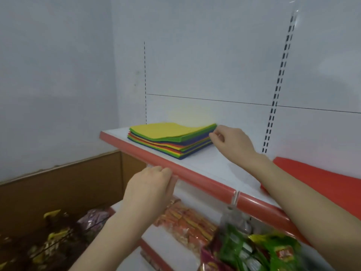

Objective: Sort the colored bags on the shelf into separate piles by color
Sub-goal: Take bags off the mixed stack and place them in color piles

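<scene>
A flat stack of coloured bags (170, 139) lies on the white shelf (211, 165), with a yellow bag (168, 129) on top and green, blue, red and orange layers below. My right hand (232, 143) is at the stack's right edge, its fingertips pinched at the upper layers; whether they hold a bag is unclear. My left hand (150, 188) rests on the shelf's red front lip (205, 182), fingers curled over the edge. A red bag (320, 178) lies flat at the right end of the shelf, partly behind my right forearm.
The white back panel has slotted uprights (277, 89). On the lower shelf lie orange snack packets (187, 225) and green and purple packets (252, 251). A brown cardboard box (64, 194) with wrapped sweets stands at the lower left.
</scene>
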The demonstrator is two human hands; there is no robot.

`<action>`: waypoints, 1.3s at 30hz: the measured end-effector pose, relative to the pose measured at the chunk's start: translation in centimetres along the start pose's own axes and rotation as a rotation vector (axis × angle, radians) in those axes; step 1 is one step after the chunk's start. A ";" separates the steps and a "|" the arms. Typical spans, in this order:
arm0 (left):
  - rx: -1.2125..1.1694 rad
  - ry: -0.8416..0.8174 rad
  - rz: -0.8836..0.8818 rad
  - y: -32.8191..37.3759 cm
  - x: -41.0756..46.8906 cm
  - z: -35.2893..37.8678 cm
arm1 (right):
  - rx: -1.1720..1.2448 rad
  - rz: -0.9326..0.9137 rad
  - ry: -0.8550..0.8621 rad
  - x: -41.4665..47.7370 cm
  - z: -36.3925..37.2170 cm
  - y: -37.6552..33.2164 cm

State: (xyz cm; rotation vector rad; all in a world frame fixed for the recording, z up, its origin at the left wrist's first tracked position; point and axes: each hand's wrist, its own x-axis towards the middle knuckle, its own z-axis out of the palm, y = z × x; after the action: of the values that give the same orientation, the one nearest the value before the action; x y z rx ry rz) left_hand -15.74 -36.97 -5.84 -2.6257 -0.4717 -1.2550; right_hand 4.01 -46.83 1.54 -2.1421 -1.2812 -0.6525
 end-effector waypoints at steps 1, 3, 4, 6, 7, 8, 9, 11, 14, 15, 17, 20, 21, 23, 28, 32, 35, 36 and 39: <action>0.009 -0.010 -0.013 -1.5 -0.1 0.2 | 0.010 -0.010 -0.006 0.9 1.0 -1.1; 0.019 -0.020 -0.044 -4.1 -0.1 0.9 | 0.027 -0.032 -0.025 2.7 3.0 -2.9; 0.018 -0.021 -0.058 -5.2 0.0 1.3 | 0.033 -0.041 -0.033 3.6 4.0 -3.6; 0.018 -0.011 -0.062 -7.2 0.4 2.0 | 0.032 -0.056 -0.032 5.6 5.7 -5.0; 0.020 0.005 -0.055 -8.2 0.7 2.5 | 0.028 -0.066 -0.026 6.6 6.5 -5.5; 0.020 0.014 -0.049 -9.1 1.2 2.9 | 0.022 -0.076 -0.021 7.7 7.4 -5.9; 0.020 0.013 -0.046 -10.1 1.6 3.3 | 0.015 -0.088 -0.020 8.8 8.2 -6.3; 0.026 0.023 -0.034 -12.1 2.6 4.5 | 0.004 -0.104 -0.025 11.1 9.8 -6.8; 0.014 0.023 -0.025 -14.7 4.6 6.3 | -0.037 -0.104 -0.055 14.4 11.5 -6.8; 0.004 0.026 -0.012 -15.6 5.4 7.1 | -0.047 -0.096 -0.063 15.6 12.0 -6.5; -0.004 0.032 0.011 -17.3 7.4 8.5 | -0.071 -0.068 -0.076 17.9 13.1 -5.8; 0.033 0.006 0.015 -19.3 10.2 10.8 | -0.128 -0.018 -0.093 20.9 14.5 -4.5; 0.048 -0.010 0.016 -19.8 10.9 11.7 | -0.151 0.003 -0.098 21.6 14.8 -4.1; 0.054 -0.023 0.036 -20.9 12.2 13.4 | -0.188 0.040 -0.110 22.6 15.5 -3.1; -0.032 -0.095 0.039 -23.4 15.0 16.8 | -0.299 0.168 -0.131 24.1 16.3 -0.3; -0.049 -0.111 0.055 -25.1 17.6 18.6 | -0.386 0.314 -0.109 24.2 16.1 1.8; -0.026 -0.147 0.130 -26.4 19.1 19.5 | -0.436 0.436 -0.072 23.5 15.6 2.9; -0.003 -0.199 0.148 -26.9 19.6 19.9 | -0.454 0.481 -0.057 23.2 15.4 3.1; 0.035 -0.204 0.195 -28.1 20.6 21.1 | -0.522 0.600 -0.019 22.1 15.0 3.8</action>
State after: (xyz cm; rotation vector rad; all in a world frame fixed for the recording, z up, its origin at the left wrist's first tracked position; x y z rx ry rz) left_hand 1.38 -0.20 -1.80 -2.7058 -0.2566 -0.9187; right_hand 18.75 -24.35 4.26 -2.7696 -0.4319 -0.7517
